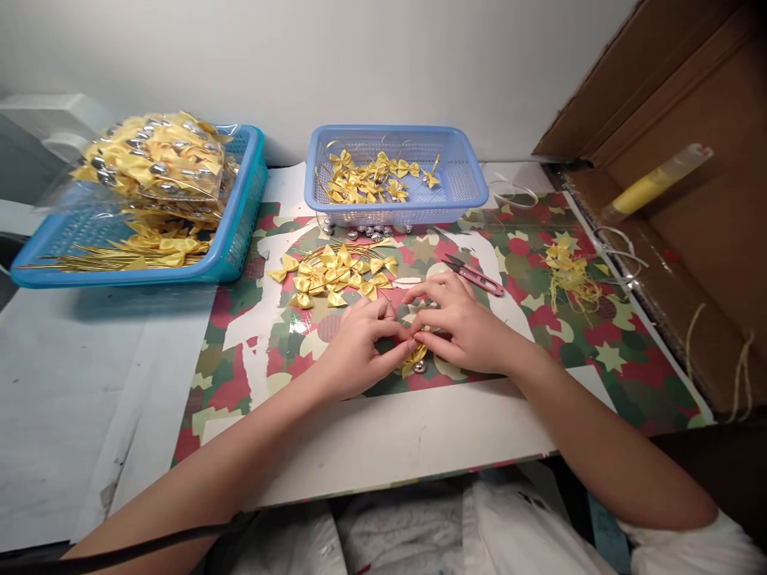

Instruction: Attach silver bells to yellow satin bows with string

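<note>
Both hands meet over the patterned board, working on one yellow ribbon bow (413, 359) that has a silver bell (420, 366) at its near side. My left hand (368, 347) pinches the bow between thumb and forefinger. From the other side, the fingertips of my right hand (459, 327) close on the same bow, which they partly cover. Just beyond my left hand lies a loose pile of yellow bows (335, 275) with gold wire stems. Pink thread snips (474, 275) rest beyond my right hand.
At the back, a blue basket (395, 216) holds finished-looking bows with bells; loose silver bells (376, 233) lie before it. A larger blue basket (240, 239) at left carries bagged bows. Yellow thread scraps (569, 275) lie right, near a cardboard box (677, 104) with a yellow tube (656, 182).
</note>
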Demonstrator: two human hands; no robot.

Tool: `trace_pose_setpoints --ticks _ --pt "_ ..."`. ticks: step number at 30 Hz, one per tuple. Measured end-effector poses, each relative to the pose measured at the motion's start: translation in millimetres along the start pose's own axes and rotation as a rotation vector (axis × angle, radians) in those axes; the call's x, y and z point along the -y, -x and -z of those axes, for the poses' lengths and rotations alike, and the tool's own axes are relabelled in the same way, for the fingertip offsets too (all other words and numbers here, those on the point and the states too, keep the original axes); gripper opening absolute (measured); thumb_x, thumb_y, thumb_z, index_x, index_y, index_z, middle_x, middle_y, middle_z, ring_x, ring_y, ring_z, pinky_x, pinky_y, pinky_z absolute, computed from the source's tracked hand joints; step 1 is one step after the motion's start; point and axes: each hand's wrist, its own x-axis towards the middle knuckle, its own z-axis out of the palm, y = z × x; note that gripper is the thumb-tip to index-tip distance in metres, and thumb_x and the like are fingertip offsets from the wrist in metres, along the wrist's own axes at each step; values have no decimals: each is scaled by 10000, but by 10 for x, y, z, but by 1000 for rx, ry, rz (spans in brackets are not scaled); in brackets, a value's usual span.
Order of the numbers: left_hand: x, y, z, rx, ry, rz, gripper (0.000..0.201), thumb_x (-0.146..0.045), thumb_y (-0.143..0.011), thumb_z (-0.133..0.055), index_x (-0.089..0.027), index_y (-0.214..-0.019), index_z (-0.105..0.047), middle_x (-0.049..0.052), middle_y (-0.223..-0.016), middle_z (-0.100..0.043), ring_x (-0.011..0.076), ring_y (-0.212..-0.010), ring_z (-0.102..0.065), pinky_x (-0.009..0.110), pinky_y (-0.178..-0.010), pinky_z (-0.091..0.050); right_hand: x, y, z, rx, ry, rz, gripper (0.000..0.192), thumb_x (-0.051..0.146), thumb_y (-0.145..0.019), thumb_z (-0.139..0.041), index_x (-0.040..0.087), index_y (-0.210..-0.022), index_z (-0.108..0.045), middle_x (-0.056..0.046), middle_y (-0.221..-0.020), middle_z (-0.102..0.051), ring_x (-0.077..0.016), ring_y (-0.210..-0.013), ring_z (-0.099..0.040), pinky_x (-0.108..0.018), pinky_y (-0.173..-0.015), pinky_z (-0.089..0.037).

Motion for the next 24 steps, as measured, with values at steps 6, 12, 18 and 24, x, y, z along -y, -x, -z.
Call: trace_pose_setpoints --ticks 6,12,18,24 --pt "-9 3 -24 -12 12 24 226 -321 -859 -560 -203 -708 -681 13 -748 -455 174 -756 -440 344 -727 -360 -18 7 -25 -21 -22 -14 170 186 -880 -539 210 -773 -668 -77 -1167 -589 -273 -1145 -419 -518 -1014 -342" --pt "-32 10 -28 -38 35 80 214 -297 -846 -544 -206 -698 -668 9 -742 -468 185 -786 -459 355 -743 -357 -8 7 -36 -45 -40 -32 172 174 -870 -527 203 -762 -657 -77 -1132 -589 -264 -1109 -429 -489 -965 -363" --pt "-26 9 -38 -42 48 111 196 -343 -816 -605 -206 -704 -689 8 -753 -484 187 -794 -475 358 -755 -344 -5 5 -40 -60 -46 -27 155 161 -849 -555 197 -734 -653 -74 -1104 -595 -261 -1082 -435 -484 -952 -358" --pt "-18 9 -54 -41 34 118 218 -324 -831 -585 -199 -683 -684 8 -738 -477 179 -775 -456 343 -736 -328 -5 -1 -46 -87 -54 -2 159 156 -856 -548 196 -744 -654 -79 -1080 -598 -258 -1067 -437 -488 -963 -353"
